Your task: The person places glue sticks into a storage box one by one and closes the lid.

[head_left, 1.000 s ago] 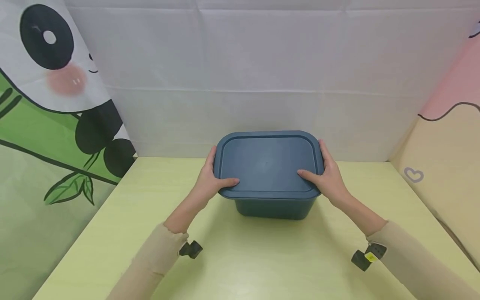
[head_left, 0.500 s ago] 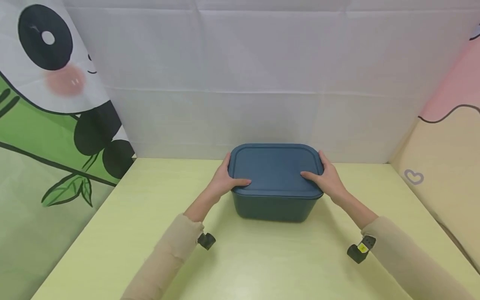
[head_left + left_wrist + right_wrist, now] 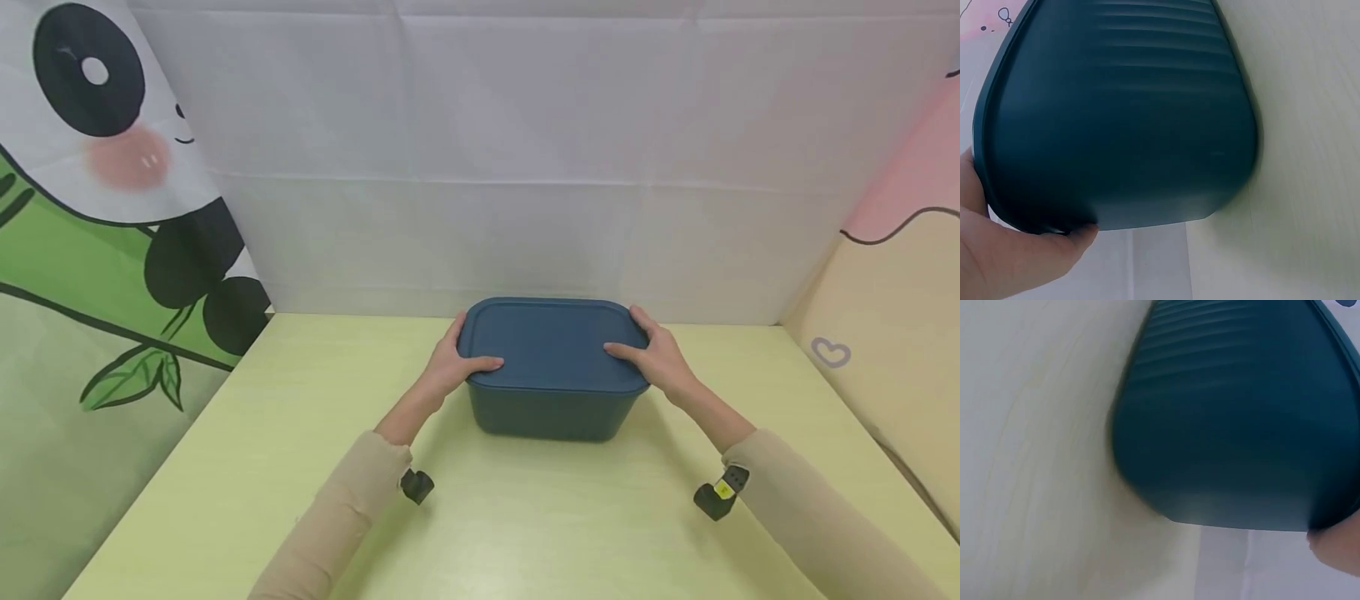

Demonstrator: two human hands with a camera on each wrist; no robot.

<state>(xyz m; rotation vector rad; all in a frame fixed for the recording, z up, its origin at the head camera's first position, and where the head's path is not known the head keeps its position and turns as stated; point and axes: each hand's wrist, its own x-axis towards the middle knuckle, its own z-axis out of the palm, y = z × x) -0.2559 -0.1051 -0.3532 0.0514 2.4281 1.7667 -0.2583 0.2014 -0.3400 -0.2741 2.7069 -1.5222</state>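
A dark blue lid lies on top of a dark teal storage box, which stands on the table. The left hand grips the lid's left end, thumb on the top and fingers along the side edge. At the opposite end, the right hand holds the lid the same way. In the left wrist view, the box's ribbed wall fills the middle, with a fingertip touching just under the rim. The right wrist view shows the box wall and only part of the right hand.
The pale yellow table extends around the box. A white sheet hangs behind it. Printed cloths stand at both sides, one with a panda on the left, one with a heart outline on the right.
The lid has come down onto the box and shifted slightly right, so its edges line up with the box. The left hand moved right and down with it; the right hand lowered a little.
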